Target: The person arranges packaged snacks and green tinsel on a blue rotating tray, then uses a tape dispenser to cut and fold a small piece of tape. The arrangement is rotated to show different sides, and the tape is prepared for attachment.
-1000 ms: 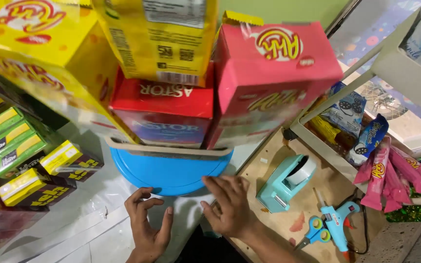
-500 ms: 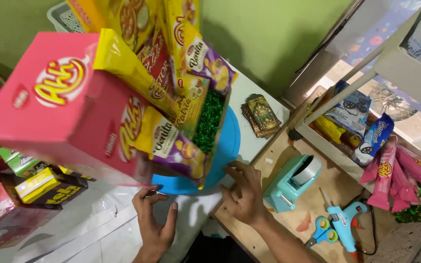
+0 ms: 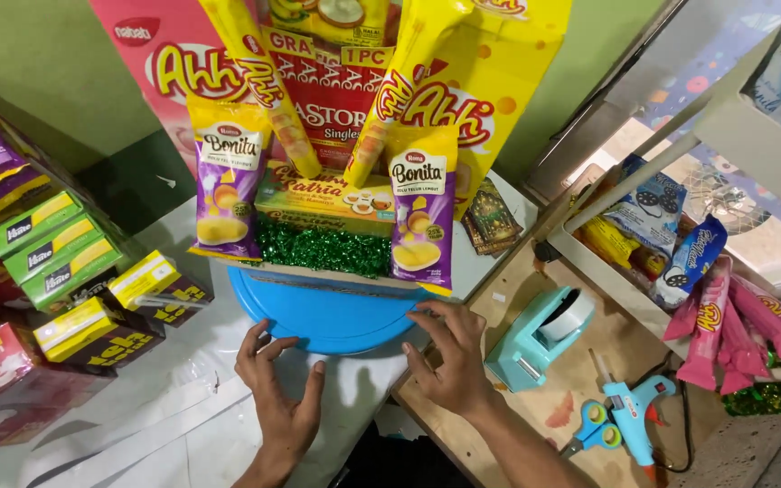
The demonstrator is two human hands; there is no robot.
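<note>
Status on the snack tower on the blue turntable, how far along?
Mostly built: boxes and packets are stacked on the snack tower, with green tinsel along its base. In hand: the left hand and right hand both touch the blue turntable rim. Left, by the look of it: loose snack boxes lie beside; tape dispenser and glue gun sit out.

A round blue tray (image 3: 332,312) sits at centre under green tinsel (image 3: 323,248). Two purple snack bags (image 3: 228,185) flank it, with yellow packs (image 3: 472,81) at top. At lower right lie a teal tape dispenser (image 3: 540,339) and a blue glue gun (image 3: 635,411).
</note>
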